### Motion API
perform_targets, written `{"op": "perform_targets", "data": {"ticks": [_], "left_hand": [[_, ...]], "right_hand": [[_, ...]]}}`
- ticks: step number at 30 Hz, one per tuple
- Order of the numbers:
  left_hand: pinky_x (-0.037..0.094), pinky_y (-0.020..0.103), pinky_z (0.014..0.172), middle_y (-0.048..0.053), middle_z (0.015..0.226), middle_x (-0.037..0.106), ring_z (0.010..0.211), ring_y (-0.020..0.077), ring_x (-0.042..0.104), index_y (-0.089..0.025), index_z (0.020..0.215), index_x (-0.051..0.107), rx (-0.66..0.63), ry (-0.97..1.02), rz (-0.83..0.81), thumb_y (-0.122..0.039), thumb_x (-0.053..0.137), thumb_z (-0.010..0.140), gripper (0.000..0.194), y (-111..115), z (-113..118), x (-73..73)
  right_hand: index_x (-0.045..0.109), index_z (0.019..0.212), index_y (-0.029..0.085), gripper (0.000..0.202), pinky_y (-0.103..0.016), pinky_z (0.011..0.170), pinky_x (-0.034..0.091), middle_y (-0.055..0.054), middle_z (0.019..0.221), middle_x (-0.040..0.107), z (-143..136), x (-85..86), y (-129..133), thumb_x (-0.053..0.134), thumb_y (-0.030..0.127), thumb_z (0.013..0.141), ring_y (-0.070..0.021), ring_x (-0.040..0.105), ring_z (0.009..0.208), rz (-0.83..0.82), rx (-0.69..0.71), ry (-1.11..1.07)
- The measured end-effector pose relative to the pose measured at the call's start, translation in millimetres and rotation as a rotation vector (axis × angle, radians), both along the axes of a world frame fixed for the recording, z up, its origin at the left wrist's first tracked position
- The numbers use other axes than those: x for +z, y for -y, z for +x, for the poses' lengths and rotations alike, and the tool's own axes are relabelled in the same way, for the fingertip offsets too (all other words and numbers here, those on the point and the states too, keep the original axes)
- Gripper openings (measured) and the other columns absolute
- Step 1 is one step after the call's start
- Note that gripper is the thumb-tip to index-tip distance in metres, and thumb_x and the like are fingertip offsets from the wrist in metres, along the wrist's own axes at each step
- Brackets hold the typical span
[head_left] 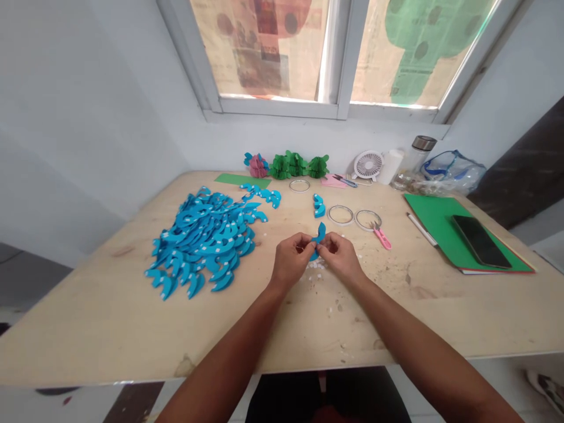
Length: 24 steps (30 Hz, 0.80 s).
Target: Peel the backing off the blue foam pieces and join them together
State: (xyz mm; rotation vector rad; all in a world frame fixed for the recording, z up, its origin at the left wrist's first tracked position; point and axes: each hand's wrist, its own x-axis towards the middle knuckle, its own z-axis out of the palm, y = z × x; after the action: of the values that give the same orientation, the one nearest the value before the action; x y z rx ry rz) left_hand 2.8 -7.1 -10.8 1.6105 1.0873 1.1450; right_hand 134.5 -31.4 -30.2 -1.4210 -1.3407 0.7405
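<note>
A blue piece (321, 231) is pinched by the left hand (291, 257) and right hand (340, 256). A blue pile (207, 235) is spread at left.

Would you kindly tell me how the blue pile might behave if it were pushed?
The blue pile would probably spread rather than move as one, since its curved pieces overlap loosely. They look thin, so each is likely light and easily shifted.

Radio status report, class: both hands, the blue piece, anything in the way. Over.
Left hand and right hand pinching one blue piece. Piece partly covered. White scraps close by; blue pile off left.
</note>
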Motion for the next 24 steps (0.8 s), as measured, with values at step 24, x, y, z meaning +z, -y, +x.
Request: {"op": "perform_targets", "data": {"ticks": [24], "left_hand": [[0.041, 0.020, 0.050, 0.001, 0.059, 0.062, 0.054, 0.0096, 0.053, -0.014, 0.065, 0.065, 0.003, 0.325, -0.374, -0.028, 0.066, 0.061, 0.015, -9.2, -1.3, -6.8]], "right_hand": [[0.060, 0.071, 0.017, 0.014, -0.023, 0.050, 0.035, 0.001, 0.059, 0.057, 0.3, -1.3, -0.4, 0.058, 0.031, 0.070, -0.0111, 0.047, 0.052, -0.104, 0.140, -0.245]]}}
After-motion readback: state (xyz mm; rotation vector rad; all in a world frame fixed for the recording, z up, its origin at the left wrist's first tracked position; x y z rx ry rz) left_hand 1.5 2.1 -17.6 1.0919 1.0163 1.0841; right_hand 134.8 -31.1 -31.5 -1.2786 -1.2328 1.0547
